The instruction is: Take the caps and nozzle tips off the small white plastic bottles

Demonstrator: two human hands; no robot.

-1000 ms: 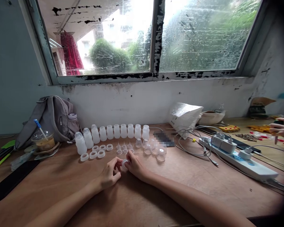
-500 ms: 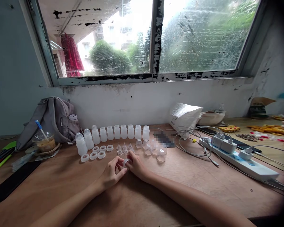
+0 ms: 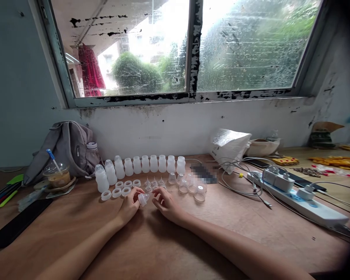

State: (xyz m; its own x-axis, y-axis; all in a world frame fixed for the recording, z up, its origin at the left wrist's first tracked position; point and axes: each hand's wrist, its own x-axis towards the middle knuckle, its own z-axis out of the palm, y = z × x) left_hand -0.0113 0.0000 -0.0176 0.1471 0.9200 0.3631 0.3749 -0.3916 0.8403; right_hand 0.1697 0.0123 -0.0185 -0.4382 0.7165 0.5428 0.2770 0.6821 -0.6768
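Note:
My left hand (image 3: 130,206) is closed on a baby bottle collar (image 3: 143,199), white and translucent with a clear teat showing in it, tilted on its side above the table. Just to its right, my right hand (image 3: 168,205) has its fingers curled but apart, with nothing visible in them. Beyond the hands lie several clear teats (image 3: 154,182). Left of these, white collar rings (image 3: 117,192) rest flat in two rows. A line of frosted baby bottles (image 3: 153,163) stands behind; the leftmost ones have tops on. Clear dome caps (image 3: 199,193) sit to the right.
A power strip (image 3: 301,202) with plugs and tangled cables (image 3: 242,182) occupies the right side. A white bag (image 3: 229,146) leans near the wall. At left are a grey backpack (image 3: 65,146), a drink cup (image 3: 58,177), pens (image 3: 6,196) and a black flat object (image 3: 19,223).
My hands have moved apart. The collar, between both hands before, is now in my left hand alone, slightly further left and turned so its teat shows. My right hand's fingers have opened.

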